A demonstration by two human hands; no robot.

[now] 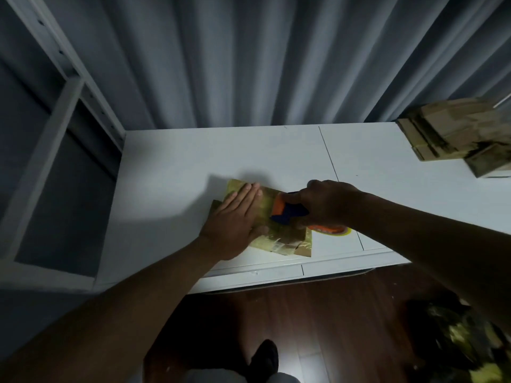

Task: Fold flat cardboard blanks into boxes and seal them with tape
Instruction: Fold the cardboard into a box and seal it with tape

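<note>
A flattened cardboard box lies on the white table, near the table's front edge and left of the thin seam line that runs across the tabletop. Its long axis runs diagonally, from the far-left corner toward the near-right corner, which points at the front edge of the table; glossy tape already covers parts of its surface. The left hand rests flat on the left half of the box, fingers straight and pressed together, tips pointing away toward the curtain behind the table. The right hand curls round an orange and blue tape dispenser, which sits on the right half of the box, its roll end hanging over the box's right edge. A stack of cardboard blanks sits at the table's far right corner, well apart from the box.
</note>
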